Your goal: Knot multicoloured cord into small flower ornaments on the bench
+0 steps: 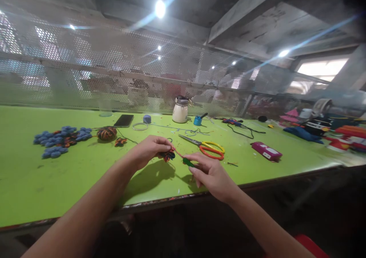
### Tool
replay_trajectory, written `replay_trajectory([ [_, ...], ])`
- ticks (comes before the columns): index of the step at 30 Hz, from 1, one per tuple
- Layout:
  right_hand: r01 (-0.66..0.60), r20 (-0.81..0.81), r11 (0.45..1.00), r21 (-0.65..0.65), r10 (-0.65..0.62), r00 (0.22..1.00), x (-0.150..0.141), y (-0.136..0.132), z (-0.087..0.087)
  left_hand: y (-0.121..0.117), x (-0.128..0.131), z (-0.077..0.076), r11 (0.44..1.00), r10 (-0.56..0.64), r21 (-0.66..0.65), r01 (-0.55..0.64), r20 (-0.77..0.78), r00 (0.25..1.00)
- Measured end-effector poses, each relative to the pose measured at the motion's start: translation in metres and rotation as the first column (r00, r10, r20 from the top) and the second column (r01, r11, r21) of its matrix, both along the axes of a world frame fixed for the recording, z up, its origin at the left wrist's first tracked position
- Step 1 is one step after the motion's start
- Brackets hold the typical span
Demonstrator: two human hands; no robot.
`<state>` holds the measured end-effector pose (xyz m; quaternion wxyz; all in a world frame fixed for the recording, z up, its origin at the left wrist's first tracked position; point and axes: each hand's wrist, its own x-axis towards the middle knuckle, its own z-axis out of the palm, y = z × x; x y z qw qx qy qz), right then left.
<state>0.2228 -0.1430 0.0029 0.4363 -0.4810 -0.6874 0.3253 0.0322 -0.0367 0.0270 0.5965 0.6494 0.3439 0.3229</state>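
Above the table's near edge, my left hand (153,148) pinches a small dark, orange-flecked crochet piece (169,155). Close on its right, my right hand (210,174) grips a crochet hook by its green handle (187,162). A reddish strand or shaft runs between the handle and the crochet piece; which it is I cannot make out. Just beyond my hands lie scissors (211,149) with one yellow and one orange handle, blades pointing left. Left of my left hand sit a multicoloured yarn ball (106,133) and a small orange-and-dark crochet piece (120,141).
Blue crochet flowers (54,138) are grouped on the green table (94,185) at left. Farther back are a phone (124,120), a purple yarn ball (146,119), a white jar (180,111) and a blue pot (198,120). A magenta packet (266,151) lies at right.
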Motion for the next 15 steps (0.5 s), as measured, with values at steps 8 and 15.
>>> replay_trajectory([
  [8,-0.081,0.384,0.930,0.358,-0.068,0.921,0.003,-0.009,0.009,-0.001,0.000,0.000,0.999,0.012,0.045,-0.008,-0.087,0.996],
  [15,-0.099,0.473,0.951,0.294,-0.054,0.879,0.004,-0.017,0.019,-0.003,0.000,0.002,1.000,0.009,0.017,-0.007,-0.113,0.994],
])
